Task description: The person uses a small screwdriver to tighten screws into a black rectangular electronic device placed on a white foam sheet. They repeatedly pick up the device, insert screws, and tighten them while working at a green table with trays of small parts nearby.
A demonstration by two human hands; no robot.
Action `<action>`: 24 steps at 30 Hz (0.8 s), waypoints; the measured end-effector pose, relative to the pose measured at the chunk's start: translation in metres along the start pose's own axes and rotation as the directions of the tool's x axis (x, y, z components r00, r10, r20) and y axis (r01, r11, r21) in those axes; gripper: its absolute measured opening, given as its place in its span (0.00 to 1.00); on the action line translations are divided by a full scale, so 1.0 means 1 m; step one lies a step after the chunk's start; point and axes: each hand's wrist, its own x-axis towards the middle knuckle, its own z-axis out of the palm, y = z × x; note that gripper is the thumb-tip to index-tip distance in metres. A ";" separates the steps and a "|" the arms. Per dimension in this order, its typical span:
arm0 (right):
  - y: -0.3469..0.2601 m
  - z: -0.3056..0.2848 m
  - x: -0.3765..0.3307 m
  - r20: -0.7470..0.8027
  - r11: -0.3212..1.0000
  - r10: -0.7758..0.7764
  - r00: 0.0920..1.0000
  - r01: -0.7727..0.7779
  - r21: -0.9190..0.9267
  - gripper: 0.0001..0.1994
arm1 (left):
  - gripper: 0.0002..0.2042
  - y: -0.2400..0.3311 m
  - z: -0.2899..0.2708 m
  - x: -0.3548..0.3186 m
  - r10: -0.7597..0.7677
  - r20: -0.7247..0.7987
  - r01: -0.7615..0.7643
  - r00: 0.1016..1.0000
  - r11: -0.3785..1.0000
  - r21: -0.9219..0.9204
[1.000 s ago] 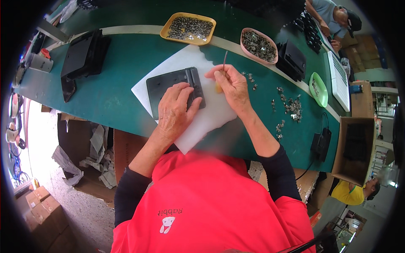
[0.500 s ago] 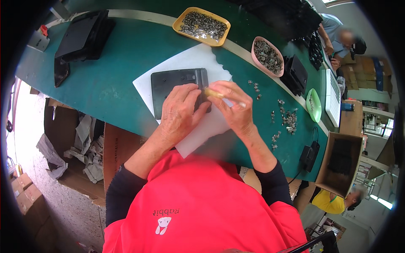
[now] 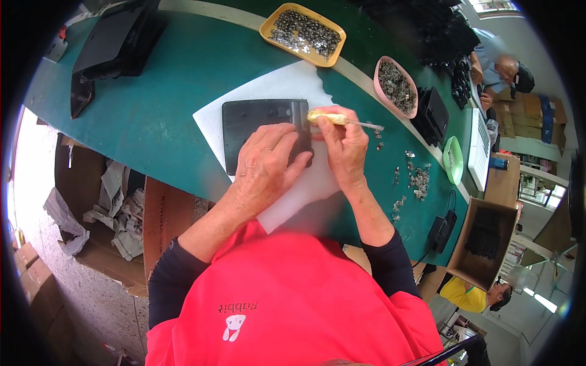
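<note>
A flat black plastic panel with a raised bar along its right edge lies on a white foam sheet. My left hand rests flat on the panel's lower right part, fingers stretched and thumb apart. Just right of the panel, my right hand is closed round a screwdriver with a yellowish handle. Its thin shaft points to the right, away from the panel, and the tip reaches toward small metal pieces scattered on the green table.
Beyond the foam stand a yellow tray and a pink bowl, both with small metal parts, and a green bowl. Black panels are stacked at the far left. A power adapter lies right; cardboard boxes stand beside the table.
My right hand has moved off the panel's right edge, and the screwdriver's shaft now points right. My left hand stays on the panel. The view has shifted slightly.
</note>
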 end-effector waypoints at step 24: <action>-0.013 -0.013 0.046 0.240 0.923 0.308 0.921 -0.350 0.159 0.14 | 0.19 0.005 0.003 0.001 0.060 0.122 -0.082 0.991 0.978 0.191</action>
